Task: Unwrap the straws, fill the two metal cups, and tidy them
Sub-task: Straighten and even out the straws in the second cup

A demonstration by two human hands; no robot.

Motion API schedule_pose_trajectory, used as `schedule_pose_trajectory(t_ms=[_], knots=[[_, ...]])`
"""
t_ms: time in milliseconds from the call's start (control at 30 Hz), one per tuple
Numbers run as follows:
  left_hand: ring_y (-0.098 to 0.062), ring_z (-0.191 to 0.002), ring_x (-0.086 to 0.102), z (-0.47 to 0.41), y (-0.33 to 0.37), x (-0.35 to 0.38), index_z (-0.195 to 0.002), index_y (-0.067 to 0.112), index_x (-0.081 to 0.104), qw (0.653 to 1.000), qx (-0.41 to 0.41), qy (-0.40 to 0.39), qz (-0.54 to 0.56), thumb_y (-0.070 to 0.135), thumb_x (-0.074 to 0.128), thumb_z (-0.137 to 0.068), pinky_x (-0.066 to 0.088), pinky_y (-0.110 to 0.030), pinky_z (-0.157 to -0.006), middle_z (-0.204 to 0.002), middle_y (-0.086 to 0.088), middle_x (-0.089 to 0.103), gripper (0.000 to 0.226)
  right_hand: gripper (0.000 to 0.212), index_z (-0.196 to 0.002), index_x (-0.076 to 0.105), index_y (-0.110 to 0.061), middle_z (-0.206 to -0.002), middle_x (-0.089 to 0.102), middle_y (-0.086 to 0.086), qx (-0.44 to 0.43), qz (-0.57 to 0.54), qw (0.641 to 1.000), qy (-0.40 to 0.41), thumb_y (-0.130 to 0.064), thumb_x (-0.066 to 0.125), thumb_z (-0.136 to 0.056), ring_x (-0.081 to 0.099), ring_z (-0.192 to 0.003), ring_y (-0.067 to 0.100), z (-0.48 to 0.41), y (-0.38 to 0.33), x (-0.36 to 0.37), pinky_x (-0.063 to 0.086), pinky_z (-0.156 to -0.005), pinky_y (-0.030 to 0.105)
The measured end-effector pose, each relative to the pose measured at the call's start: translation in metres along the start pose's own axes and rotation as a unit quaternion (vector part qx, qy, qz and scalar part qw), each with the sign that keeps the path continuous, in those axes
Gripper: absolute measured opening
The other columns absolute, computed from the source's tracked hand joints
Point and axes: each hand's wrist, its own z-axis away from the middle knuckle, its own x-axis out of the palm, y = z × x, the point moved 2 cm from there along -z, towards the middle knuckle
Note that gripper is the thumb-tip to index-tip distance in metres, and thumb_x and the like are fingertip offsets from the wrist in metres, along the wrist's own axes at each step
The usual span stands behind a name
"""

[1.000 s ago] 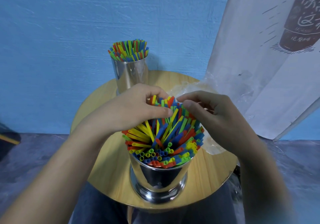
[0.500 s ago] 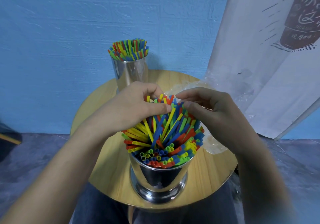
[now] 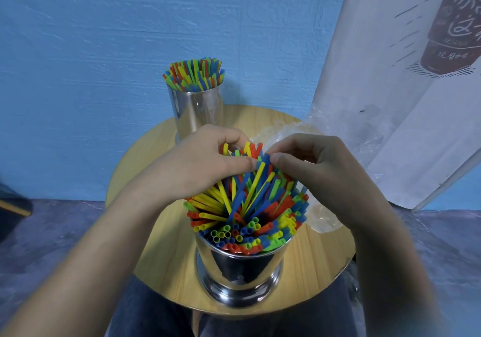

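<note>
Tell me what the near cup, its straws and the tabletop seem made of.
Near cup: polished metal, likely stainless steel, given its mirror reflections. Straws: matte coloured plastic, thin hollow tubes. Tabletop: wood or wood-look laminate, unclear which; pale straight grain shows.

Left hand (image 3: pixel 205 165) covers the far shiny metal cup (image 3: pixel 199 110) at its base, right hand (image 3: pixel 320 170) hides part of the crumpled clear plastic wrap (image 3: pixel 324 218), both mask the colourful plastic straws (image 3: pixel 250 206) at their far tips, and the forearms blur off the bottom edge.

Illegible cropped Chinese script on brown cup drawing (image 3: pixel 453 32), white banner (image 3: pixel 390 133).
</note>
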Motion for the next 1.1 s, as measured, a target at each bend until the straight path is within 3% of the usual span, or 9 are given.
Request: schedule_pose_trajectory(t_ms=[200,400,467,533,567,633,767,933,1100], knots=[[-0.029,-0.085,0.071,0.000,0.000,0.001,-0.094,0.014,0.072,1.000,0.011,0.001,-0.025,0.025,0.070,-0.093,0.057,-0.051,-0.078,-0.092,-0.012,0.073,0.011,0.014,-0.091,0.074,-0.020,-0.090,0.074,-0.006,-0.014,0.011,1.000,-0.022,-0.017,0.064,-0.100,0.070,-0.091,0.014,-0.001,-0.004,0.004,0.060,-0.079,0.032],[-0.022,-0.080,0.073,0.001,-0.001,0.001,-0.092,0.018,0.072,1.000,0.013,0.001,-0.020,0.025,0.068,-0.093,0.058,-0.047,-0.076,-0.088,-0.007,0.074,0.007,0.013,-0.089,0.074,-0.021,-0.088,0.073,-0.009,-0.019,0.003,1.000,-0.019,-0.024,0.065,-0.098,0.069,-0.090,0.010,-0.001,-0.008,0.006,0.058,-0.075,0.024],[-0.019,-0.079,0.073,0.000,-0.003,0.000,-0.093,0.022,0.073,1.000,0.021,0.003,-0.013,0.024,0.069,-0.093,0.059,-0.041,-0.072,-0.088,-0.002,0.074,0.004,0.014,-0.088,0.074,-0.020,-0.086,0.073,-0.009,-0.027,-0.001,1.000,-0.011,-0.022,0.065,-0.098,0.068,-0.086,0.007,-0.001,-0.010,0.006,0.056,-0.072,0.019],[-0.007,-0.083,0.072,0.001,-0.003,0.000,-0.095,0.028,0.074,0.999,0.038,0.004,0.007,0.020,0.071,-0.093,0.057,-0.024,-0.070,-0.090,0.012,0.074,0.009,0.014,-0.085,0.074,-0.017,-0.083,0.072,-0.006,-0.043,-0.031,0.998,0.018,-0.016,0.066,-0.097,0.067,-0.080,0.005,0.000,-0.012,0.005,0.053,-0.069,0.017],[-0.002,-0.090,0.070,0.002,-0.003,-0.001,-0.099,0.031,0.074,0.999,0.051,0.010,0.016,0.018,0.072,-0.092,0.054,-0.017,-0.074,-0.092,0.019,0.073,0.015,0.013,-0.085,0.073,-0.015,-0.081,0.072,-0.005,-0.054,-0.048,0.997,0.037,-0.013,0.067,-0.097,0.066,-0.077,0.004,0.000,-0.013,0.004,0.052,-0.069,0.018],[-0.001,-0.103,0.066,0.003,-0.001,-0.004,-0.107,0.033,0.074,0.996,0.080,0.032,0.035,0.016,0.073,-0.093,0.052,-0.022,-0.088,-0.099,0.025,0.072,0.022,0.012,-0.086,0.072,-0.012,-0.079,0.070,-0.007,-0.083,-0.075,0.991,0.073,-0.010,0.068,-0.096,0.063,-0.077,0.005,0.001,-0.016,0.002,0.050,-0.070,0.020],[-0.008,-0.112,0.066,0.007,0.010,-0.006,-0.107,0.029,0.078,0.986,0.153,0.053,0.038,0.022,0.070,-0.093,0.051,-0.035,-0.099,-0.113,0.012,0.073,0.018,0.009,-0.088,0.070,-0.014,-0.077,0.068,-0.011,-0.119,-0.124,0.978,0.120,-0.010,0.069,-0.095,0.061,-0.075,0.004,0.002,-0.020,0.002,0.048,-0.070,0.021],[-0.002,-0.101,0.067,0.004,0.014,-0.002,-0.091,0.029,0.080,0.986,0.161,0.039,0.028,0.030,0.078,-0.085,0.050,-0.023,-0.092,-0.100,0.015,0.073,0.006,0.006,-0.087,0.069,-0.017,-0.077,0.069,-0.008,-0.140,-0.145,0.970,0.132,-0.014,0.071,-0.091,0.064,-0.074,0.007,0.002,-0.025,0.007,0.050,-0.070,0.023],[0.004,-0.085,0.066,0.005,0.019,-0.004,-0.086,0.025,0.074,0.977,0.206,0.050,0.031,0.022,0.076,-0.089,0.045,-0.013,-0.080,-0.084,0.014,0.072,0.005,0.006,-0.092,0.072,-0.021,-0.076,0.070,-0.005,-0.139,-0.143,0.968,0.152,-0.025,0.072,-0.087,0.065,-0.074,0.008,0.006,-0.025,0.007,0.050,-0.067,0.024]])
